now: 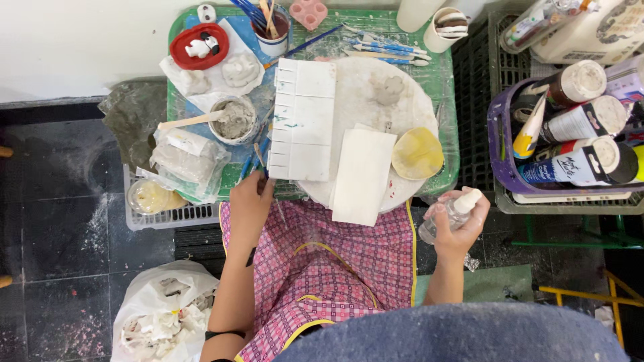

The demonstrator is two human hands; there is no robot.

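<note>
Right hand (455, 224) grips clear spray bottle (451, 216).

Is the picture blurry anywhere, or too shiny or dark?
In the head view the light is soft and even, with no strong glare; the white palette and spray bottle in the right hand look sharp; the blue-grey cloth closest to the camera is blurred.

small clear spray bottle (453, 216) with a white nozzle, held tilted in the right hand (456, 228) just off the desk's edge. blue-handled tools (253, 161) lie by the left hand (249, 201), beside the white palette.
</note>
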